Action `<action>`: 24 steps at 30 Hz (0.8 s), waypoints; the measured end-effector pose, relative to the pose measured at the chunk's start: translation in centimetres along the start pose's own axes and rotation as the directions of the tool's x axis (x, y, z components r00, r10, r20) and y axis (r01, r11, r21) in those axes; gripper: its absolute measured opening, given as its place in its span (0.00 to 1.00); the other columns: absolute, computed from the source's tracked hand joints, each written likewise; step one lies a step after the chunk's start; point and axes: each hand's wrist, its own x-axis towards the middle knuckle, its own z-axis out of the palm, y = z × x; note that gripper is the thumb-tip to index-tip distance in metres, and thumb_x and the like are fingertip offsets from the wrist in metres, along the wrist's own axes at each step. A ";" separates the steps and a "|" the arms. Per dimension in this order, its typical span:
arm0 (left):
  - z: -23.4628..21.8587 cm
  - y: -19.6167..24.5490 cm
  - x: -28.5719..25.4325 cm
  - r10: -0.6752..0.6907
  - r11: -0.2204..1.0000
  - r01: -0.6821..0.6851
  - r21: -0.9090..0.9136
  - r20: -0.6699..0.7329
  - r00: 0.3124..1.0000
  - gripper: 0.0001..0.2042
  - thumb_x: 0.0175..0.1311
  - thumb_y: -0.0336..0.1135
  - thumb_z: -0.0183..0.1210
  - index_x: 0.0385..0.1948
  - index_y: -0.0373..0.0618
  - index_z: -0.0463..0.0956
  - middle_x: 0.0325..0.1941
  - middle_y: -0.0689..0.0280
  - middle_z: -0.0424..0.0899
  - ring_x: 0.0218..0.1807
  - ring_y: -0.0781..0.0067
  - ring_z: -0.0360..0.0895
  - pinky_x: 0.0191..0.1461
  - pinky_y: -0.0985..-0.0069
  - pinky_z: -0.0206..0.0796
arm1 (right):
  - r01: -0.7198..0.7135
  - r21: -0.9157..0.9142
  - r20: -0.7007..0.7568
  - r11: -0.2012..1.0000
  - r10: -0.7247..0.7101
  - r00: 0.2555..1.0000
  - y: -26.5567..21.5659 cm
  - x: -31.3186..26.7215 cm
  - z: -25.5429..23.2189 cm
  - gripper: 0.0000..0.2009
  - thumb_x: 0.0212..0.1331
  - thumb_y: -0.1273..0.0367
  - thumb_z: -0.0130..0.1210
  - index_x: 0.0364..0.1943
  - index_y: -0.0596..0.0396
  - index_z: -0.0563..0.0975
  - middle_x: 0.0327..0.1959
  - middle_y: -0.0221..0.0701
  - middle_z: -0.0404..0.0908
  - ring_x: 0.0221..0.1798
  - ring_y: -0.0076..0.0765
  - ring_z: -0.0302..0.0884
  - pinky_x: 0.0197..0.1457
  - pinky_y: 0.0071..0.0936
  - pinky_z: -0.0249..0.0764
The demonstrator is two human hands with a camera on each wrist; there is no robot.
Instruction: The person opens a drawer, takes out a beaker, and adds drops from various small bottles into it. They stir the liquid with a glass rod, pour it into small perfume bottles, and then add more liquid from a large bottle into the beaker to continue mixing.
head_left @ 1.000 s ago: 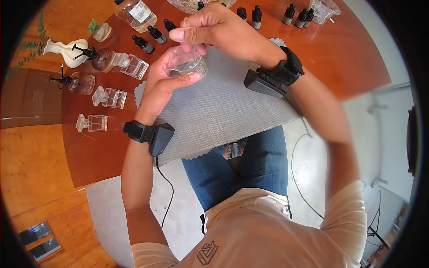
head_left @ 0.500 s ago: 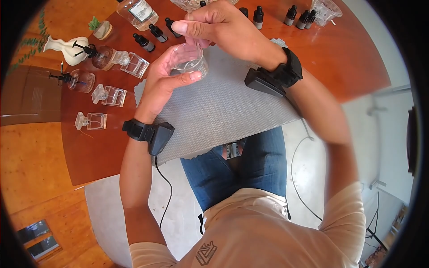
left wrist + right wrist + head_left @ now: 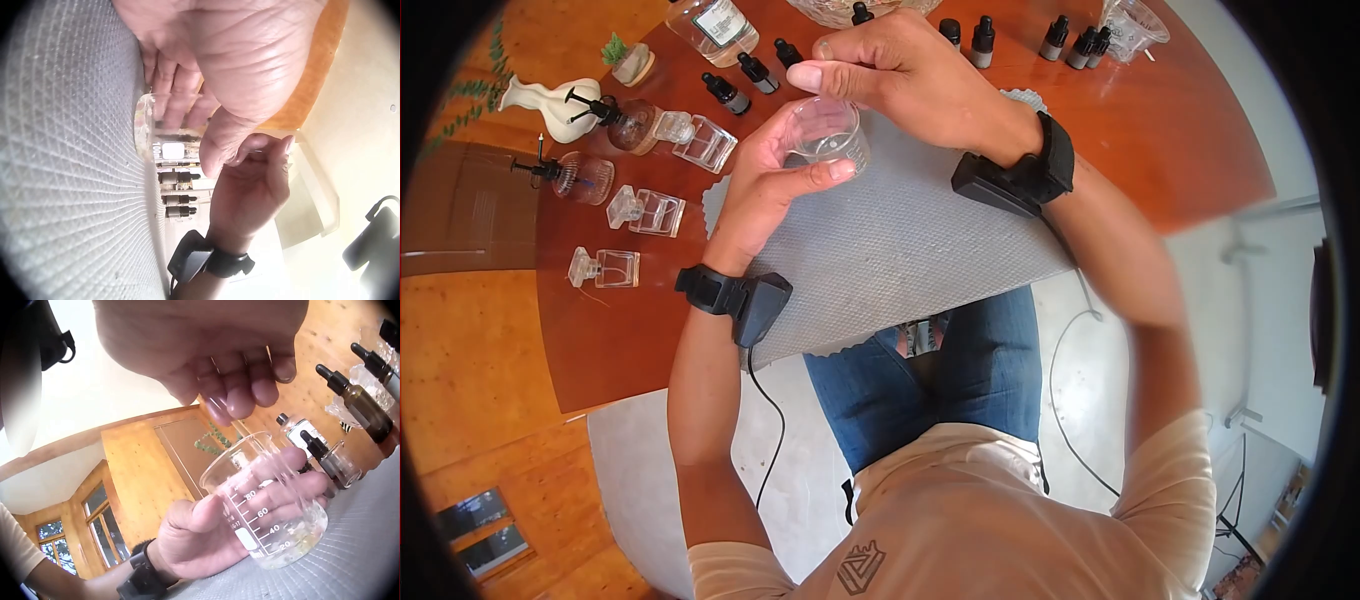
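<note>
Glass beaker (image 3: pixel 828 135): held just above the grey mat (image 3: pixel 900 240) on the counter (image 3: pixel 1190 130), left hand (image 3: pixel 765 190) wrapped round its wall. Contents: a little clear liquid at the bottom. Right hand (image 3: pixel 890 70): poised over the rim, fingertips bunched as if pinching something thin; what it pinches cannot be told. Step judged: stirring or dosing. Next calls for a steady beaker.

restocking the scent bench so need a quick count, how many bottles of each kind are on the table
small dark dropper bottles: 9
square clear perfume bottles: 3
round pump bottles: 2
large labelled clear bottle: 1
total: 15
</note>
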 end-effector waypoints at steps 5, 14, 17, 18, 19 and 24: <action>-0.1 -0.1 0.1 0.009 1.000 -0.009 0.015 0.007 1.000 0.33 0.55 0.37 0.75 0.63 0.37 0.74 0.62 0.58 0.81 0.66 0.66 0.76 0.70 0.67 0.69 | 0.022 -0.021 -0.011 1.000 -0.022 1.000 0.2 0.1 0.1 0.24 0.75 0.60 0.56 0.22 0.64 0.73 0.15 0.39 0.65 0.19 0.28 0.55 0.24 0.35 0.59; -0.1 0.1 0.0 -0.003 1.000 0.003 -0.005 0.022 1.000 0.32 0.57 0.37 0.74 0.64 0.37 0.73 0.62 0.58 0.81 0.68 0.66 0.75 0.69 0.66 0.71 | 0.018 -0.035 -0.022 0.999 -0.019 1.000 0.8 0.2 0.3 0.21 0.73 0.62 0.59 0.22 0.62 0.74 0.16 0.32 0.66 0.21 0.22 0.58 0.25 0.32 0.58; -0.1 0.2 0.0 -0.015 1.000 0.016 -0.013 0.022 1.000 0.32 0.57 0.37 0.74 0.64 0.37 0.73 0.63 0.57 0.81 0.68 0.66 0.75 0.69 0.66 0.72 | -0.043 0.018 0.025 0.999 0.043 0.999 1.8 -0.1 0.5 0.22 0.74 0.57 0.58 0.24 0.58 0.77 0.19 0.20 0.65 0.25 0.15 0.59 0.29 0.25 0.58; -0.1 0.0 0.0 -0.007 1.000 0.007 -0.017 0.022 1.000 0.32 0.57 0.37 0.74 0.64 0.38 0.73 0.63 0.57 0.81 0.68 0.66 0.75 0.69 0.66 0.72 | -0.048 0.051 0.011 0.998 0.048 0.999 1.7 -0.2 0.6 0.22 0.74 0.56 0.58 0.25 0.58 0.76 0.19 0.20 0.63 0.25 0.15 0.57 0.29 0.25 0.57; -0.1 -0.1 0.1 0.002 1.000 -0.002 -0.020 0.021 1.000 0.32 0.57 0.37 0.74 0.64 0.38 0.73 0.63 0.57 0.81 0.68 0.66 0.75 0.69 0.66 0.72 | -0.052 0.084 -0.003 0.995 0.053 0.999 1.6 -0.2 0.6 0.22 0.74 0.56 0.58 0.25 0.57 0.75 0.19 0.20 0.62 0.26 0.16 0.56 0.29 0.25 0.56; -0.2 0.0 0.1 0.001 1.000 -0.001 -0.008 0.036 0.999 0.32 0.57 0.37 0.73 0.64 0.38 0.72 0.63 0.57 0.80 0.68 0.65 0.75 0.69 0.67 0.72 | -0.065 -0.009 0.031 0.998 0.065 0.997 1.5 -0.1 0.2 0.22 0.75 0.56 0.58 0.24 0.57 0.74 0.19 0.20 0.61 0.25 0.17 0.54 0.29 0.26 0.55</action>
